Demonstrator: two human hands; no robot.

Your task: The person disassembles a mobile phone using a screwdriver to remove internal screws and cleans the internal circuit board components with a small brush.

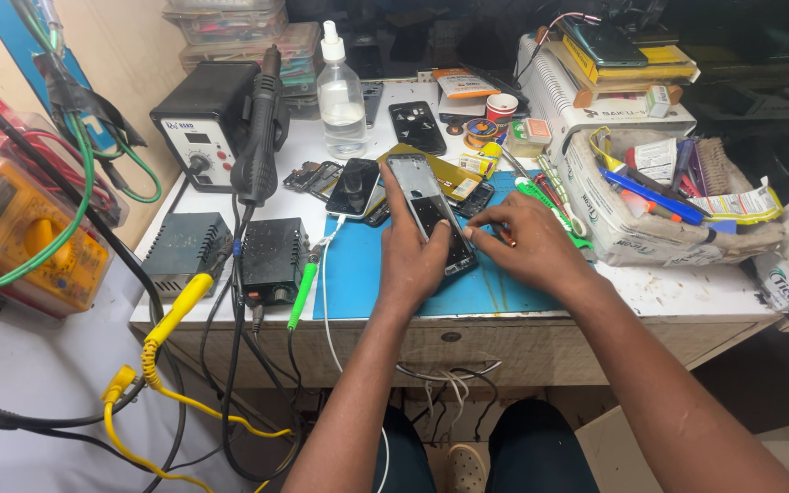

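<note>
Black opened phone [431, 215] in left hand [410, 260] points up-left, away.

1 head view, down, fairly near workbench [687, 292]

A yellow multimeter [20, 233] sits left, near a hot-air station [205, 123], clear bottle [341, 96] and, perhaps, a power supply [184, 251].
</note>
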